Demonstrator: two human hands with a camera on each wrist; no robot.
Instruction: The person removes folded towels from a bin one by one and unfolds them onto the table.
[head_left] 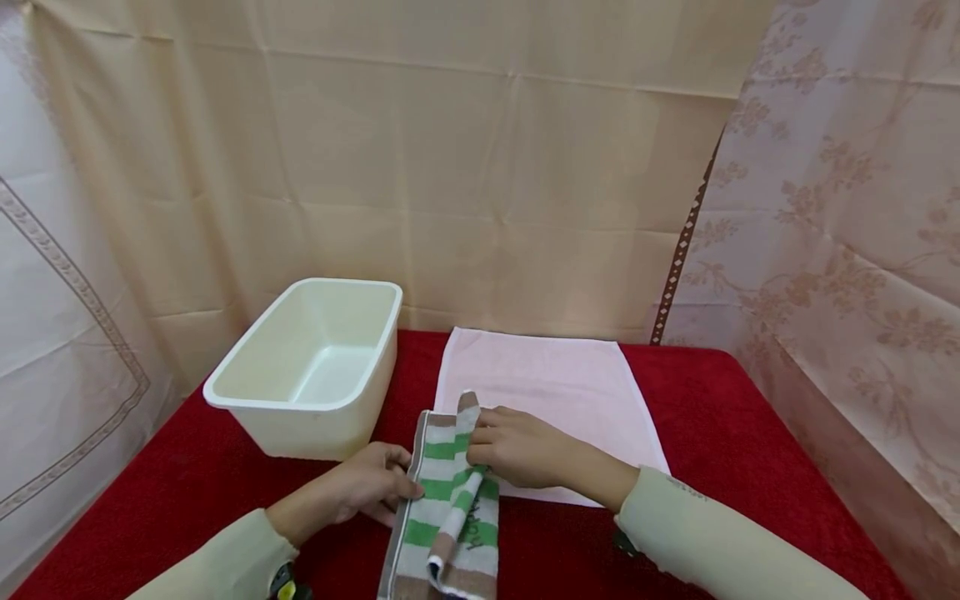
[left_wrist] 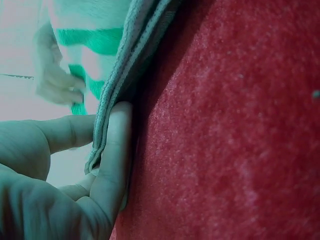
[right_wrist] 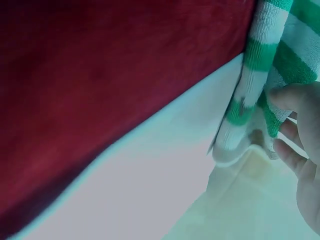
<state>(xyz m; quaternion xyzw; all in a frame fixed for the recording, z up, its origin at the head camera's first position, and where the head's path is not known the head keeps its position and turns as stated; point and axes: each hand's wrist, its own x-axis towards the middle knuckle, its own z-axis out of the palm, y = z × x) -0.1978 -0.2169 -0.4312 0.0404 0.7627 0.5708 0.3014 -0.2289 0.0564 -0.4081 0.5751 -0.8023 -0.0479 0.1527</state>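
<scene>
A striped towel (head_left: 438, 490) in green, white and brown lies folded lengthwise at the front middle of the table, with dark lettering on one layer. My left hand (head_left: 367, 483) pinches its left edge between thumb and fingers; in the left wrist view the layered hem (left_wrist: 107, 107) sits between them. My right hand (head_left: 521, 447) grips a raised flap of the upper layer near the far end. Thumb and fingers meet on that flap (right_wrist: 275, 112) in the right wrist view. Behind the right hand a pale pink cloth (head_left: 540, 375) is spread flat.
A white plastic basin (head_left: 307, 400) stands at the left back of the table, nothing inside it. Red cloth (head_left: 720, 467) covers the tabletop. A beige curtain (head_left: 480, 167) hangs along the back edge, with patterned curtains on both sides.
</scene>
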